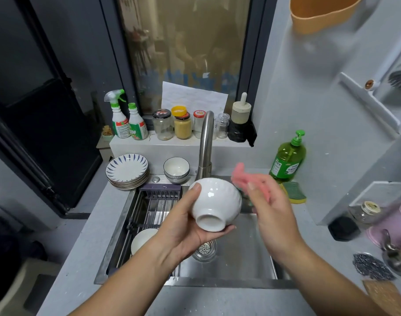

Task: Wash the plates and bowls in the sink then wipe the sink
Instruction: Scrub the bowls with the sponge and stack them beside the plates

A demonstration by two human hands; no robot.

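Above the sink (pixel 240 263), the left hand (pixel 183 226) cradles the white bowl (pixel 215 201), foot turned toward the camera; thumb near its rim, fingers (pixel 227 229) curled under it; the right hand (pixel 272 210), blurred, grips a pink cloth (pixel 239 176); the bowl looks glazed, so likely stiff, light, breakable, slick when wet; thumb-and-underside hold suits it.

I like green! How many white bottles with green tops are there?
2. The spray bottle stands at the left end of the ledge; the capped bottle stands just beside it. None looks hidden.
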